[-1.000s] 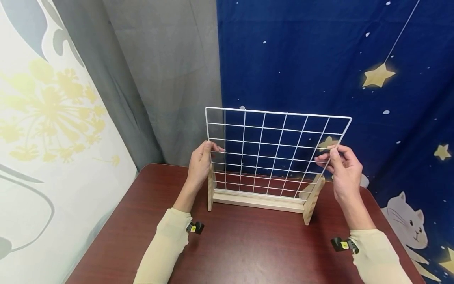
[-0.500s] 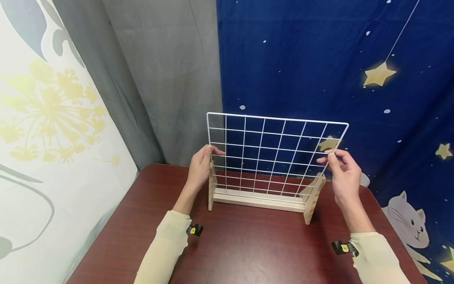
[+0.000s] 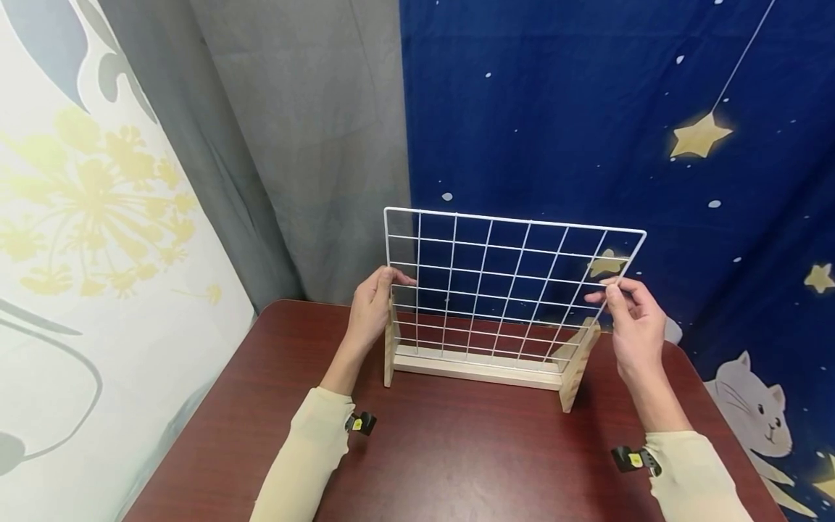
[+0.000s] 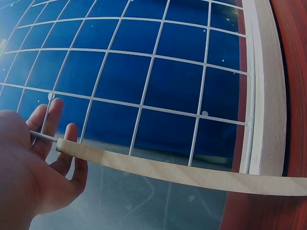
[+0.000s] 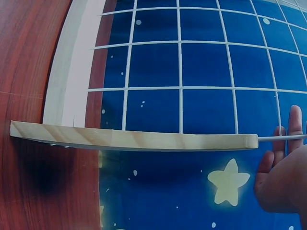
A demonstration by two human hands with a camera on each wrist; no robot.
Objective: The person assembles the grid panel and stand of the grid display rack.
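A white wire grid panel (image 3: pixel 491 220) stands in a pale wooden stand (image 3: pixel 476 367) and leans back slightly. My left hand (image 3: pixel 370 308) pinches its left side wire between thumb and fingers, just above the top of the left wooden upright (image 4: pixel 158 167). On the other side, my right hand (image 3: pixel 636 330) pinches the right side wire above the right upright (image 5: pixel 168 140). Fingers of both hands reach behind the mesh. The grid's lower edge lies along the stand's wooden crossbar (image 4: pixel 271 86), between the two uprights.
The stand rests on a dark red-brown table (image 3: pixel 450 449) near its back edge. Behind hang a grey curtain (image 3: pixel 313 145) and a blue star-patterned curtain (image 3: pixel 554 109). A white patterned curtain (image 3: pixel 98 290) is at the left.
The grid has come down a little in the stand, its top edge lower than a second ago. Both hands went down with it, still gripping its sides. The stand stays in place.
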